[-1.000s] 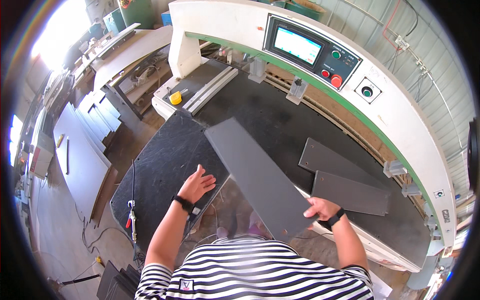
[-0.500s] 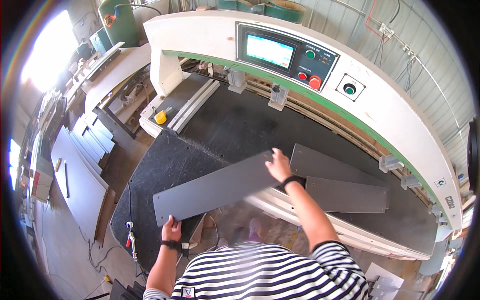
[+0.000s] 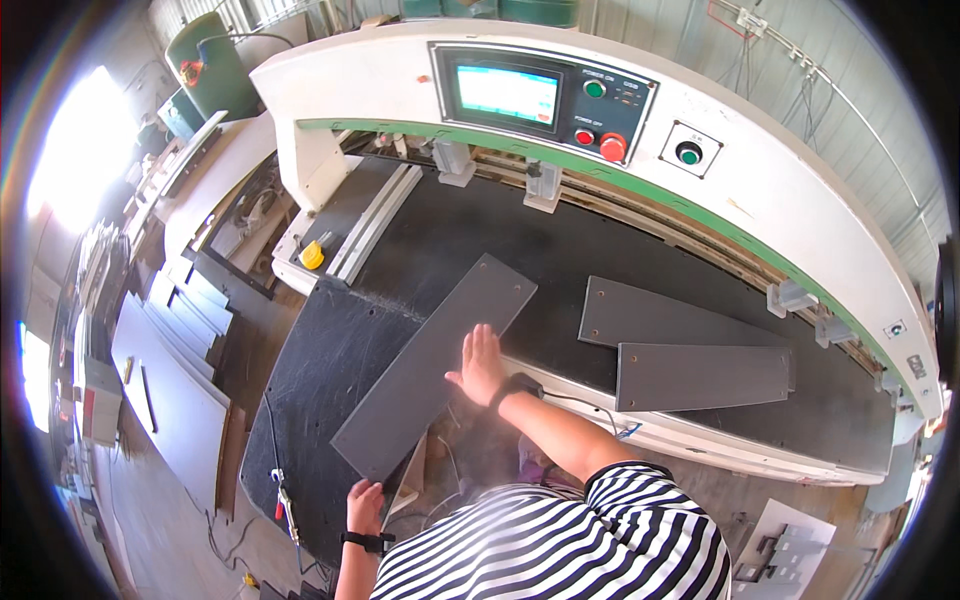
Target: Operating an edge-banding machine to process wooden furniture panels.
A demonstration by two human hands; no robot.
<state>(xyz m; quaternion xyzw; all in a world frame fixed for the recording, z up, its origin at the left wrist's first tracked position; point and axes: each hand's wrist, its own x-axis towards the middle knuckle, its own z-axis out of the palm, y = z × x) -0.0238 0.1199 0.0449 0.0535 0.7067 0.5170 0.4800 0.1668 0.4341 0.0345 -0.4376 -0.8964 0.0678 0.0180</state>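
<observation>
A long dark grey board [image 3: 430, 370] lies slantwise across the black machine table, its far end turned up and right. Small holes show near its ends. My right hand [image 3: 482, 368] rests flat on the board's right edge, fingers stretched out and thumb apart. At the board's near end, my left hand [image 3: 366, 508] has its fingers curled against the corner. To the right, two more grey boards lie partly overlapped: the rear board [image 3: 680, 315] and the front board [image 3: 705, 377].
A white machine beam with a control panel [image 3: 545, 100] arches behind the table. Metal clamps [image 3: 543, 185] hang beneath it. An aluminium fence [image 3: 376, 225] and a yellow tape measure [image 3: 313, 256] sit at the left. An air gun [image 3: 287, 510] hangs by the table's left edge; panels [image 3: 170, 390] lean beyond.
The board has swung counterclockwise to a steeper slant, now down on the table. My right hand has shifted left and nearer, from gripping its far end to lying flat. My left hand moved slightly right and nearer.
</observation>
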